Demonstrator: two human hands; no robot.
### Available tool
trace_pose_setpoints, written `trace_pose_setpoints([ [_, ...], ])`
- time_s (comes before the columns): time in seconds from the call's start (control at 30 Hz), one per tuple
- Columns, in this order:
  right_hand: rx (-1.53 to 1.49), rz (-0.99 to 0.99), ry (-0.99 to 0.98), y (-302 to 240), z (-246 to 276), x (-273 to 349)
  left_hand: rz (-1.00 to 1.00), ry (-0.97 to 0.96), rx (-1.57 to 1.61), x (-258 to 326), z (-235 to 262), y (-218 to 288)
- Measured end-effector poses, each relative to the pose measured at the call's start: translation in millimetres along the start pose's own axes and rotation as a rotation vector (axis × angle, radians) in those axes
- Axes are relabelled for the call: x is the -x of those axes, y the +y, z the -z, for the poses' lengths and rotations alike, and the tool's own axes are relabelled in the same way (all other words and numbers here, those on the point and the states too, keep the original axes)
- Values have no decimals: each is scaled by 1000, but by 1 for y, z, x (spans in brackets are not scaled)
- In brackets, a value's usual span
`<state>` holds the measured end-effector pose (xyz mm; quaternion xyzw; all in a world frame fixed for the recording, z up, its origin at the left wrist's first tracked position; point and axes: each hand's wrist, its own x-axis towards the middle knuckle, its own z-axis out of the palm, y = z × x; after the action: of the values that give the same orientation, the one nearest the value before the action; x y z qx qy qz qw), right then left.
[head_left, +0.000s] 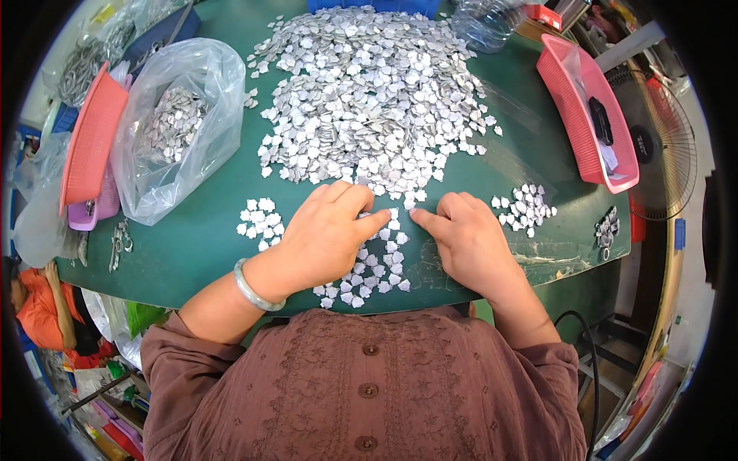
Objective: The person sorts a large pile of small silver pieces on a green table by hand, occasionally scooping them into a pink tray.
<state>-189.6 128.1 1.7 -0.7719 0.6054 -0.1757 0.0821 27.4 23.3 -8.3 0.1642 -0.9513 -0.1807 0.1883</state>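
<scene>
A large heap of small silver-grey, leaf-like flat metal pieces [369, 100] covers the far middle of the green table [192, 265]. My left hand [327, 230] rests at its near edge, index finger stretched to the right beside a few pieces. Facing it, my right hand [470, 242] points its index finger at a single metal piece [410, 204], touching or nearly touching it. Neither hand visibly grips anything; some fingertips are hidden. Between and below my hands lies a loose spread of pieces [373, 270]. Smaller groups sit left [261, 220] and right [526, 209].
On the left stand a clear plastic bag [223, 131] of metal pieces and a tilted pink basket [88, 146]. To the right are another pink basket [573, 115] with a black object, a small dark metal cluster [606, 230] and a fan [661, 146]. Another person [46, 307] is at far left.
</scene>
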Motion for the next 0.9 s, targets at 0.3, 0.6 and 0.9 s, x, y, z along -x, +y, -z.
trace_pose_setpoints([
  [0.3, -35, 8, 25, 1, -3, 0, -30, 17, -1, -5, -3, 1],
  [0.6, 60, -32, 27, 7, 4, -1, -9, 43, 22, -5, -5, 0],
  [0.9, -26, -26, 26, 4, 6, -6, -14, 65, 51, -4, -5, -1],
])
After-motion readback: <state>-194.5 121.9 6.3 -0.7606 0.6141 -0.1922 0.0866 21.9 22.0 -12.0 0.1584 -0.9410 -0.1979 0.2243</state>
